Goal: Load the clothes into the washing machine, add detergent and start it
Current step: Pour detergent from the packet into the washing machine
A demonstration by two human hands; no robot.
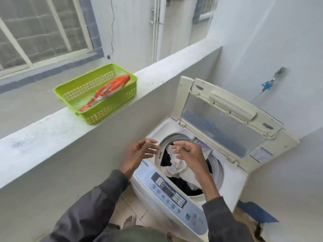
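Observation:
A white top-loading washing machine [232, 177] stands with its lid [225, 119] raised. White and black clothes [176, 167] lie in the drum. My left hand [142, 151] hovers at the drum's left rim, fingers loosely spread, holding nothing. My right hand [187, 152] hovers over the clothes, fingers relaxed and empty. An orange and white detergent packet [106, 89] lies in a green plastic basket [104, 109] on the ledge to the left.
The basket sits on a white concrete ledge [52, 126] running along the left of the machine. The control panel [171, 194] faces me at the front. A tap [270, 81] juts from the right wall. My bare foot [129, 222] stands on the tiled floor.

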